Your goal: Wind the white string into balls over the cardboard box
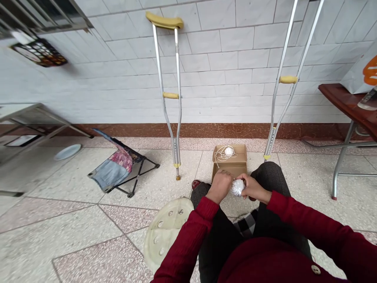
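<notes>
A ball of white string [238, 188] is in front of my lap, with my right hand [253, 188] gripping it between thumb and fingers. Close against its left side, my left hand [220, 184] is closed, apparently on the string; its fingertips are partly hidden. Just beyond my hands, an open cardboard box [240, 153] rests on the floor. Inside its far part lies a smaller white string bundle [229, 151] with loose loops around it. One strand runs from there toward my left hand.
Two crutches [176, 118] [273, 106] lean on the tiled wall. A folding stool [114, 169] stands at left, near a pale plate [67, 151]. By my left knee is a round plastic stool [160, 236]. A brown table [347, 102] holds a bag at right.
</notes>
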The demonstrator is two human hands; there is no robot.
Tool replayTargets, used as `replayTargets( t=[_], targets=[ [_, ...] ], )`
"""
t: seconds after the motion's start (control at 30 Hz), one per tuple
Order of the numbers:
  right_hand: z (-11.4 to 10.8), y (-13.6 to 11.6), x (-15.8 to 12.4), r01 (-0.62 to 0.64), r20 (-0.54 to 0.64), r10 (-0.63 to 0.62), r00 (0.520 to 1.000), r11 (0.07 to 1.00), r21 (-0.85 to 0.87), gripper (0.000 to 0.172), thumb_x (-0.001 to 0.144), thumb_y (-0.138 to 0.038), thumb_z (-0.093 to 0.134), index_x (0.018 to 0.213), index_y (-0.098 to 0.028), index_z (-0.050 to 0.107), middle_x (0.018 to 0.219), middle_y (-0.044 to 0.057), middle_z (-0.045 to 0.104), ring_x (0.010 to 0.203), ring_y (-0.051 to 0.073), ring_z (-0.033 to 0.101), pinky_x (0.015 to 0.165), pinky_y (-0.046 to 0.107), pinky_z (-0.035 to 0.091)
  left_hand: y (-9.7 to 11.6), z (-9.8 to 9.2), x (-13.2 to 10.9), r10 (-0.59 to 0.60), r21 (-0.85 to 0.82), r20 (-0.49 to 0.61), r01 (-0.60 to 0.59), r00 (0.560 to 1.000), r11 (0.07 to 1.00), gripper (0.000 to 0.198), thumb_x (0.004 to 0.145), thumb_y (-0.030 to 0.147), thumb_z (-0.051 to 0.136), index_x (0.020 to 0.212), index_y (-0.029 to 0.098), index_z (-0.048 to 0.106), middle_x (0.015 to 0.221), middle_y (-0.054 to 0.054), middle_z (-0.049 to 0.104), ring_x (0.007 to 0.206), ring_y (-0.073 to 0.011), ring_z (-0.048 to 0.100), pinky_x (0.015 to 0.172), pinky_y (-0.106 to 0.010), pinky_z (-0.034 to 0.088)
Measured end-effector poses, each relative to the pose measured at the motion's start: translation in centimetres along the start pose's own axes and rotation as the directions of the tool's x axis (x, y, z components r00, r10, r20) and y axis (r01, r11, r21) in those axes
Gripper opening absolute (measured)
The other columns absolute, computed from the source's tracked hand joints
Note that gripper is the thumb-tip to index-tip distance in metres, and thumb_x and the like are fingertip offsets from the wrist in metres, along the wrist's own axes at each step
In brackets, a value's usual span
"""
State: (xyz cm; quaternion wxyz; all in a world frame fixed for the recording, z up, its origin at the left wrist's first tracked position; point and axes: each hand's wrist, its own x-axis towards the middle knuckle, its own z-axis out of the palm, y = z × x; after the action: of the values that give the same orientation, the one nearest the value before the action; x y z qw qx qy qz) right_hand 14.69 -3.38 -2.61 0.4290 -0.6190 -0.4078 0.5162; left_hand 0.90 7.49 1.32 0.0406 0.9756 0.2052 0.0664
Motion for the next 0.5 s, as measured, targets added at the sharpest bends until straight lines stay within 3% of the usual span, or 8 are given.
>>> replayTargets(
  t=[0.1, 0.2, 0.3, 0.4, 0.5],
  targets=[
    [0.4, 0.3, 1.4, -0.041, -0.021, 0.039, 0.999, 0.995, -0.093, 0.047, 0.049, -0.005, 0.066, 0.091, -0.019, 0.050, 0.075, -0.005, 0.056, 0.044, 0.007, 0.049, 0.037, 0.020, 0.042, 0.7, -1.0, 0.1, 0.013, 0.039, -0.020, -0.013, 1.000, 0.999, 0.022, 0.084, 0.012, 0.051, 0.069, 0.014, 0.066, 0.068, -0.011, 0.065, 0.069, -0.0224, 0.060, 0.083, -0.040, 0.041],
    [1.3, 0.5, 2.1, -0.095, -0.041, 0.096, 0.995, 0.995, 0.023, 0.045, 0.050, -0.005, 0.064, 0.090, -0.019, 0.048, 0.070, -0.006, 0.055, 0.042, 0.008, 0.049, 0.037, 0.021, 0.043, 1.5, -1.8, -0.3, 0.013, 0.021, -0.044, -0.012, 0.999, 1.000, 0.020, 0.084, 0.012, 0.052, 0.069, 0.014, 0.066, 0.067, -0.010, 0.064, 0.069, -0.0223, 0.059, 0.084, -0.040, 0.041],
    [1.9, 0.3, 2.5, -0.052, -0.154, 0.070, 0.986, 0.992, 0.116, 0.047, 0.051, -0.006, 0.063, 0.094, -0.019, 0.050, 0.075, -0.005, 0.057, 0.044, 0.008, 0.051, 0.038, 0.022, 0.045, 2.5, -2.1, -1.4, -0.013, 0.033, -0.093, 0.016, 0.996, 0.999, 0.017, 0.084, 0.011, 0.052, 0.075, 0.014, 0.065, 0.075, -0.010, 0.064, 0.079, -0.0231, 0.059, 0.087, -0.041, 0.041],
    [2.2, 0.0, 2.6, -0.053, -0.239, 0.096, 0.966, 0.982, 0.182, 0.051, 0.051, -0.006, 0.063, 0.098, -0.019, 0.050, 0.075, -0.005, 0.057, 0.046, 0.009, 0.052, 0.040, 0.023, 0.047, 3.3, -1.6, -2.7, -0.084, 0.028, -0.149, 0.089, 0.985, 0.996, 0.016, 0.088, 0.012, 0.049, 0.082, 0.015, 0.064, 0.087, -0.009, 0.064, 0.087, -0.0230, 0.058, 0.089, -0.040, 0.041],
    [2.4, 0.1, 2.4, -0.088, -0.192, 0.142, 0.971, 0.961, 0.264, 0.053, 0.051, -0.005, 0.060, 0.101, -0.019, 0.049, 0.073, -0.004, 0.057, 0.047, 0.010, 0.052, 0.043, 0.024, 0.049, 3.9, -0.5, -4.1, -0.189, -0.021, -0.157, 0.188, 0.969, 0.982, 0.017, 0.092, 0.016, 0.047, 0.088, 0.016, 0.063, 0.088, -0.008, 0.063, 0.083, -0.0211, 0.058, 0.081, -0.036, 0.045]
  ],
)
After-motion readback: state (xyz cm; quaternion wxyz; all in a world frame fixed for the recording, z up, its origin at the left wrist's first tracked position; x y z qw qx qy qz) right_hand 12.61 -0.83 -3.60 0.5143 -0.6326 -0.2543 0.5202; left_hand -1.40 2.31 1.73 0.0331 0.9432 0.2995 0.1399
